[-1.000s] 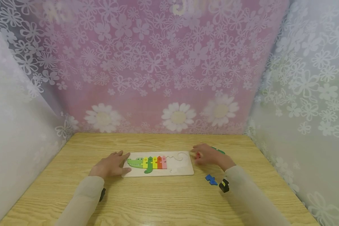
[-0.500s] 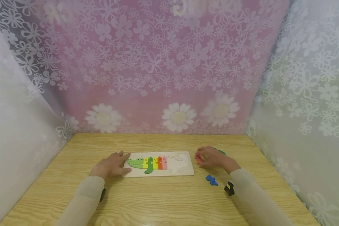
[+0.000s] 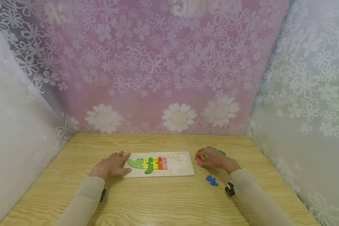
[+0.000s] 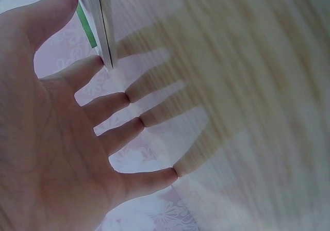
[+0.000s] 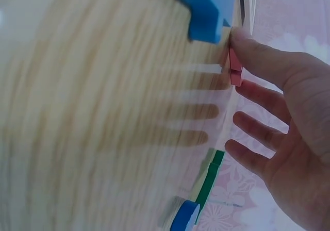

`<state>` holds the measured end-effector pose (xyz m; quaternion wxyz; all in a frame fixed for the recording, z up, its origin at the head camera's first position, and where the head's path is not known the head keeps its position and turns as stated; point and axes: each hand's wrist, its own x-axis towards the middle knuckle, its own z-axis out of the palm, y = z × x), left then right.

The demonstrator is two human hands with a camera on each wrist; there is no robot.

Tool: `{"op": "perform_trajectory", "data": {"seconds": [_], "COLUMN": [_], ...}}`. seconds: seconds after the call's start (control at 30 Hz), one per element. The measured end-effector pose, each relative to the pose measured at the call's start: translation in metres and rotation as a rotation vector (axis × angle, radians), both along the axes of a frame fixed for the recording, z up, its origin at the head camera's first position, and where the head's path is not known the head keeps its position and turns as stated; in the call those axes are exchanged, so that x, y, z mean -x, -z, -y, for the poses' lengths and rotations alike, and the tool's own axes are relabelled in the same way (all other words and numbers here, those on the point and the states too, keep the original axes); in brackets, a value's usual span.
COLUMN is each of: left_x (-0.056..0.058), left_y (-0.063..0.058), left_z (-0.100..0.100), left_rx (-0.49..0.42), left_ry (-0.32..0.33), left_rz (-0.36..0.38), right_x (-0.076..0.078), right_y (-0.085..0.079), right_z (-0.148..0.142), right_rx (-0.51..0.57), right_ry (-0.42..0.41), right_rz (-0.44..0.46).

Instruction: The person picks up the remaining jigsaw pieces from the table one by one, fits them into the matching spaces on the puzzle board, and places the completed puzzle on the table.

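A pale wooden puzzle board [image 3: 182, 171] lies on the table, with a green crocodile head [image 3: 135, 162] and several yellow, green, orange and pink pieces set in its left part. Bare outlines, one a curled tail, show on its right part. My left hand [image 3: 110, 165] rests at the board's left end, fingers spread, with thumb and index finger touching it; in the left wrist view the other fingertips meet the table. Right of the board, my right hand [image 3: 214, 159] pinches a pinkish-red puzzle piece [image 3: 198, 159] [image 5: 235, 68] between thumb and fingers, low at the tabletop.
A blue puzzle piece [image 3: 212, 180] lies on the table just in front of my right hand. Beyond that hand is a green piece [image 3: 221, 152], partly hidden; in the right wrist view another blue piece [image 5: 184, 216] lies beside it. Flowered curtains enclose the table [image 3: 158, 201].
My right hand has drawn slightly right, away from the board's right edge, and has then stayed nearly still at the red piece. The left hand and board have not moved.
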<state>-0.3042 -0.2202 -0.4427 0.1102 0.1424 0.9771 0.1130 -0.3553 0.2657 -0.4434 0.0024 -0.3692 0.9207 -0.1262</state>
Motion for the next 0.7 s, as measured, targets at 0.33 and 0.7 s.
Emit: {"op": "perform_trajectory", "data": {"seconds": [0.33,0.7], "left_x": [0.0002,-0.0012], "left_y": [0.0008,0.0003], "left_z": [0.0001,-0.0004], "left_rx": [0.002,-0.006], "left_ry": [-0.005,-0.009], "left_rz": [0.001,-0.013], "right_x": [0.0008,-0.0033], "right_y": [0.0021,-0.0052], "right_z": [0.0024,0.0082], "right_rx": [0.027,0.068], "right_ry": [-0.044,-0.020], "right_rz": [-0.080,-0.080]}}
